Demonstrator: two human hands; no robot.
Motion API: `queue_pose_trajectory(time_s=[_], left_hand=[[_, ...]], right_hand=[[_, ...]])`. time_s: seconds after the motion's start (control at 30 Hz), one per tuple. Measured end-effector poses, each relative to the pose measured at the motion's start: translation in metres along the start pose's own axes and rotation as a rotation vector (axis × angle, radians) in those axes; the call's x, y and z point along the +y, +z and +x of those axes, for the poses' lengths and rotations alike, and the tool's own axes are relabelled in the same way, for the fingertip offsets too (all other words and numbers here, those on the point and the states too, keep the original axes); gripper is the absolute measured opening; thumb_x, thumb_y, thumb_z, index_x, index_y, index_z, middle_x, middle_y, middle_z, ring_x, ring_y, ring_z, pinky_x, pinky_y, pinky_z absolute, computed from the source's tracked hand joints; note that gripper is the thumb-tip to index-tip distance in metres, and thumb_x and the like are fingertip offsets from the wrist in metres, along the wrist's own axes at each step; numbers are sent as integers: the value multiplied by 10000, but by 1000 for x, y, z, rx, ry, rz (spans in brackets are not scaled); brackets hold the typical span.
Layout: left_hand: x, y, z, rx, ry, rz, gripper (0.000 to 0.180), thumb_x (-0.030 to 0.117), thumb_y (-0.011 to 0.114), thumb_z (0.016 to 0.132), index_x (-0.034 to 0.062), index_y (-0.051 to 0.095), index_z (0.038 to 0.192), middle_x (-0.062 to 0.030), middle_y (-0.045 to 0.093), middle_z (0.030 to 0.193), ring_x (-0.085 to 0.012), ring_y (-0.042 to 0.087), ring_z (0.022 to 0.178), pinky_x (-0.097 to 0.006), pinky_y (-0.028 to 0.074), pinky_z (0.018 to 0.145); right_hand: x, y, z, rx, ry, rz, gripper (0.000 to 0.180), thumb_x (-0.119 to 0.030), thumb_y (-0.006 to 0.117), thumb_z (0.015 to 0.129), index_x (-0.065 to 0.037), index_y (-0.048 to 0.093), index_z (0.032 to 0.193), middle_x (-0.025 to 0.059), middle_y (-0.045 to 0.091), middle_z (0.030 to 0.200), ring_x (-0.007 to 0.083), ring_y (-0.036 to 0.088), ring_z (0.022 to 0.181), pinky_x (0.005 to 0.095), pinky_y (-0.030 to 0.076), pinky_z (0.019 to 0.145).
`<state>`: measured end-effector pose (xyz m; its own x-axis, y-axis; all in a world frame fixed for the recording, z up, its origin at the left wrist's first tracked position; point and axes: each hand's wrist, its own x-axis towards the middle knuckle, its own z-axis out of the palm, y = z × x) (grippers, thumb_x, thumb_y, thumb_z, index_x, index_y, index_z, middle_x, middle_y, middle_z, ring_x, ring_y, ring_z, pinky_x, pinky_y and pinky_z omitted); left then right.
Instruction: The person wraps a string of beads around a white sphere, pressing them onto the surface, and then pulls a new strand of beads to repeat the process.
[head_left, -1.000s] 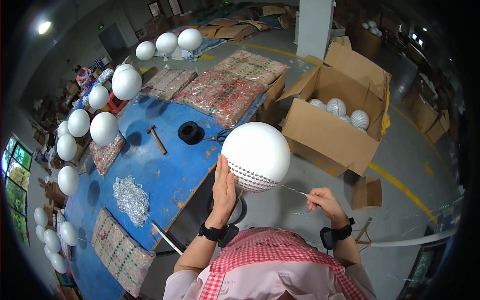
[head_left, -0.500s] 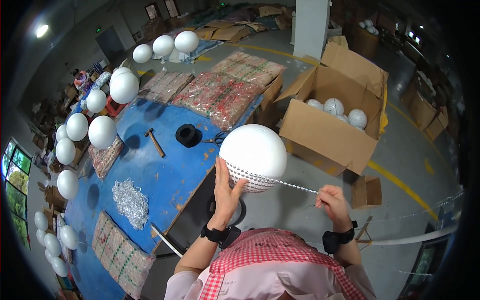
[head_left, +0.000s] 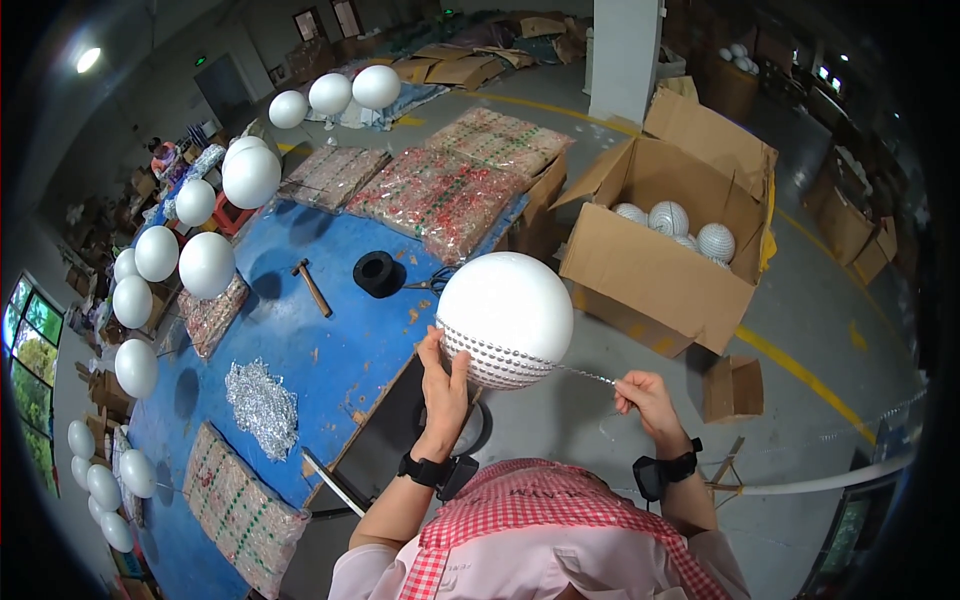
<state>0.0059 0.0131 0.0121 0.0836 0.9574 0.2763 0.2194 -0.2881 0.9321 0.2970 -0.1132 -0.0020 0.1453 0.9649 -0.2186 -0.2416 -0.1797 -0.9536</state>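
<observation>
My left hand (head_left: 444, 368) holds a large white foam ball (head_left: 505, 311) from below, fingers pressed against its lower side. Rows of small silver beads cover the ball's bottom part. A thin silver bead string (head_left: 588, 374) runs from the ball to my right hand (head_left: 643, 394), which pinches it a little to the right and lower than the ball. Both wrists carry black bands.
A blue worktable (head_left: 300, 340) lies to the left with a hammer (head_left: 312, 287), a black roll (head_left: 377, 273), scissors, a silver bead pile (head_left: 262, 407) and wrapped packs. An open cardboard box (head_left: 660, 262) with beaded balls stands to the right. White balls (head_left: 206, 264) hang at left.
The ball has turned slightly in my left hand. My right hand has shifted along the bead string, staying to the right of the ball.
</observation>
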Motion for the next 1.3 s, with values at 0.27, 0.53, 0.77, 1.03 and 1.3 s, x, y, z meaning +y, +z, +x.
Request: queue_pose_trajectory(time_s=[0.27,0.53,0.77,1.03,1.3], left_hand=[[11,-4,1,42,123,267,590,190,673,810,-26,382,1276,-225,426,1235,-363,433,1137,-419,354,979],[19,0,2,28,4,279,773,241,773,718,-31,351,1305,-229,405,1265,-352,407,1186,-414,344,1006],[13,1,0,71,-77,17,702,211,716,792,-10,319,1328,-240,434,1276,-343,451,1197,-401,354,1016],[5,0,-1,19,-99,8,696,207,716,778,-3,322,1311,-244,423,1276,-365,436,1201,-410,357,1008],[22,3,-6,32,-41,333,726,164,754,721,-10,359,1305,-194,424,1252,-308,431,1190,-399,359,1002]], right_hand=[[-21,7,-14,-64,-15,-53,156,-113,624,863,-23,611,736,42,609,636,88,556,555,210,438,531],[-48,17,-43,-143,-69,-65,169,-104,611,867,-19,609,722,41,609,644,81,560,567,203,441,541],[-28,11,-14,-76,-48,-69,182,-138,628,872,-26,616,730,36,609,630,80,558,555,203,439,534],[-33,13,-20,-120,-11,-79,177,-130,622,872,-26,616,729,36,610,642,84,562,578,211,439,551],[-47,18,-44,-322,-56,-28,160,-102,601,868,-11,625,738,43,618,669,92,576,603,215,446,569]])
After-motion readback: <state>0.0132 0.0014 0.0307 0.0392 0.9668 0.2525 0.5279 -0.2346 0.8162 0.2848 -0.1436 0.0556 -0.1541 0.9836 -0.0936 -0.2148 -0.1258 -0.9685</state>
